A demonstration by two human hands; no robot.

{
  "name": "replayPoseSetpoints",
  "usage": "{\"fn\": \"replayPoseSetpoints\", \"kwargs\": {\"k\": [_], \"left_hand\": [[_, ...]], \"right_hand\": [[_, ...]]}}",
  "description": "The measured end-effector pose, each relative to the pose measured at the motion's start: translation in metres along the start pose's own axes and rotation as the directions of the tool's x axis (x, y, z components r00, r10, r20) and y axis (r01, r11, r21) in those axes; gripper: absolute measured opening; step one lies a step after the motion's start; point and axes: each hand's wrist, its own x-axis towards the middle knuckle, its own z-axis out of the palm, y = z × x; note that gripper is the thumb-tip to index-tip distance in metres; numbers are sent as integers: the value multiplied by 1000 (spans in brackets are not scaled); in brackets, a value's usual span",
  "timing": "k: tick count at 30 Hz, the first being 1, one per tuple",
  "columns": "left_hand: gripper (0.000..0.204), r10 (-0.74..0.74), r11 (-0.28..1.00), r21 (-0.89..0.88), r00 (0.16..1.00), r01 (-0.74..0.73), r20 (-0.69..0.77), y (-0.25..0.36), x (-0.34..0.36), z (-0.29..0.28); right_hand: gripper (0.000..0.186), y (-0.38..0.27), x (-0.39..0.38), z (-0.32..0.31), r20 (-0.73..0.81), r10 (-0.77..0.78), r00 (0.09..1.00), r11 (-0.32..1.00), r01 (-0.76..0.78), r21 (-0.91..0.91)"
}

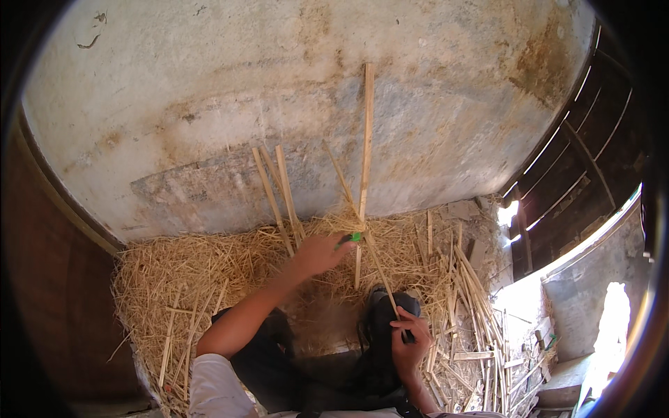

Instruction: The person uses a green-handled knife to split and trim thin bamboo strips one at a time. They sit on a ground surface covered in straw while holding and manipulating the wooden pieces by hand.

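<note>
- Straw (209,272) covers the floor, yellow and dry, heaped up against the foot of the wall.
- The wall (279,90) is grey and rough, with brown stains and a dark patch low down.
- On the far left there is a dark brown wooden side (49,279). On the far right there is a dark slatted door (585,167) with bright light coming through the gaps.
- A long thin stick (355,209) runs slanting from the wall down toward the person's lap.
- It looks pale, like split cane, and it is narrow and flat.
- The right hand (408,341) is closed around the low end of this stick, just above the dark trousers (376,334).
- The left hand (320,254) is stretched out over the straw and grips a small tool with a green handle (350,239).
- The green tool sits right at the stick, about halfway up. I cannot tell if it touches it.
- One tall stick (366,139) leans nearly straight up against the wall, just beside the slanting one.
- Two shorter sticks (275,195) lean on the wall to the left of the hand.
- A messy pile of cut sticks (474,327) lies on the right, near the right hand, so that side is crowded.
- On the left side there is mostly loose straw with only a few sticks in it.
</note>
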Motion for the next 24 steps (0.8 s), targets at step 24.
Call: {"fn": "replayPoseSetpoints", "kwargs": {"k": [24], "left_hand": [[55, 150, 988, -45, 981, -145, 121, 28, -14, 5]], "right_hand": [[23, 3, 0, 1, -4, -6, 1000, 1000, 6, 3]]}}
